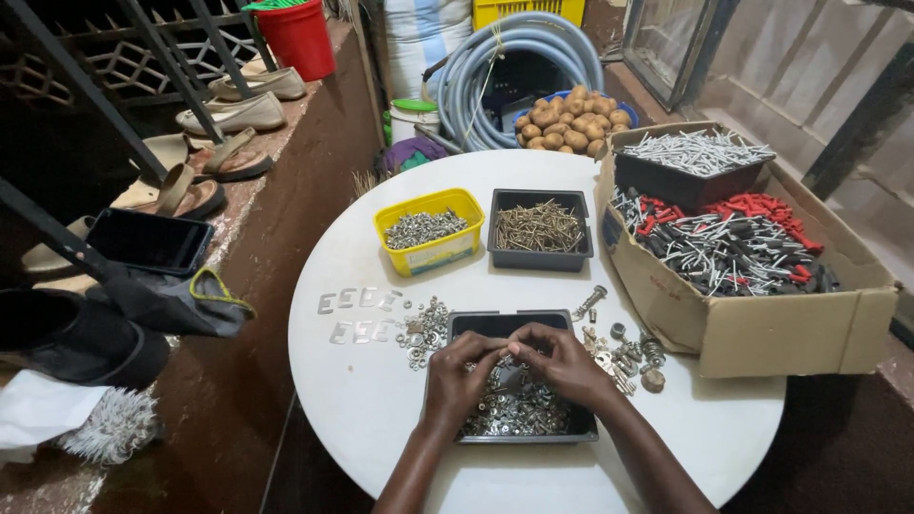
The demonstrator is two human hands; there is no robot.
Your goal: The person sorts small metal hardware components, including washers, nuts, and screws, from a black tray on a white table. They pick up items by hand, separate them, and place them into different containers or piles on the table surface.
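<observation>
The round surface (362,400) is white. On it, one tub (430,231) is yellow and holds silver nuts, and two trays (540,228) are black. The cardboard box (762,324) is brown, with red and black plugs (752,233) inside. The bucket (297,38) is red, the hose (524,67) grey-blue.

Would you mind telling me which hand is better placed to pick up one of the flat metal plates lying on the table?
Left. The left hand is over the black tray's left side, nearer the metal plates; the right hand would probably cross over.
</observation>
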